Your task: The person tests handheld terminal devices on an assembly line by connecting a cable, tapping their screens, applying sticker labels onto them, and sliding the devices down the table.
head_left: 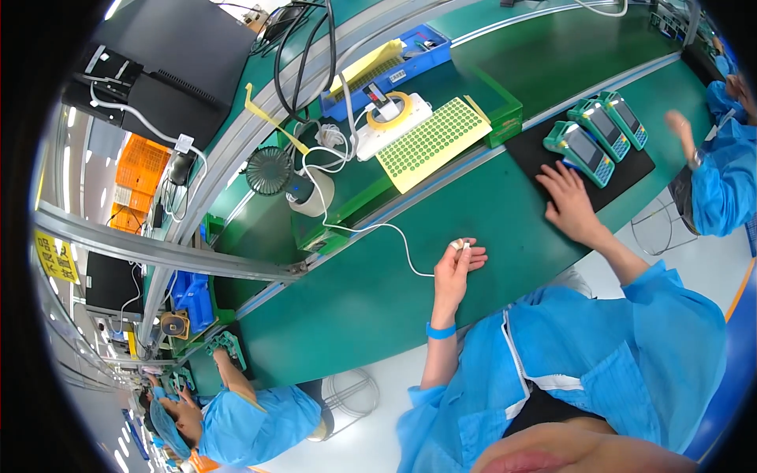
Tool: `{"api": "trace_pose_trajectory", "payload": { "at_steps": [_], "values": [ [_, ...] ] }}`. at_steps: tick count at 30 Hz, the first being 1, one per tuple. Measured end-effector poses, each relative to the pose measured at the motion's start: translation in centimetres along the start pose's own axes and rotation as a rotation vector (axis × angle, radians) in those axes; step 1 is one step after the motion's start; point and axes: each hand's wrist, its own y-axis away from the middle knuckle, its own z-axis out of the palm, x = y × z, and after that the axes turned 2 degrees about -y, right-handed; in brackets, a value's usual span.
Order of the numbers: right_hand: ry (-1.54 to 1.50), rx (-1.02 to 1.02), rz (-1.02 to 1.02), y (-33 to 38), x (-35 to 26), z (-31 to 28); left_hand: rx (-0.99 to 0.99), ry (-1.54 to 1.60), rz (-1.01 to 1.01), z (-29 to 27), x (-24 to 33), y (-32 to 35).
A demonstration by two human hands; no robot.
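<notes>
— Head view first: what is the left hand (456,268) doing?
— It rests on the green belt (347,307), fingers pinched round the white plug (461,245) at the end of a white cable (371,229). The cable runs from there back across the belt to the white coil beside the small black fan (269,170).
— And the right hand (569,203)?
— Flat, fingers spread and released, lying on the near edge of the black mat (544,142). It grasps nothing.
— What sits on that mat?
— Three teal terminals (596,135) in a row, screens up. The nearest one is just beside the right fingertips; I cannot tell whether they touch.
— Anything else around?
— Behind the belt a green tray (505,118) carries a yellow sheet of green dot stickers (432,142), a tape roll (390,111) on a white block, and a blue bin (426,55). A person in a blue coat works at the far right, another at the lower left.
</notes>
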Motion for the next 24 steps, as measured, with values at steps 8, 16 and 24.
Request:
{"api": "trace_pose_trajectory", "payload": {
  "at_steps": [8,16,24],
  "values": [
    [0.209,0.094,0.213,0.6,8.3,2.3,0.032,-0.101,0.098,-3.3,-2.2,3.2],
    [0.442,0.076,0.245,-4.2,11.6,5.5,0.103,-0.317,0.27,-0.6,-3.1,3.1],
    [-0.12,-0.09,-0.526,-7.0,-7.1,10.3,0.146,-0.474,0.31,-0.1,-2.7,2.6]
  ]
}}
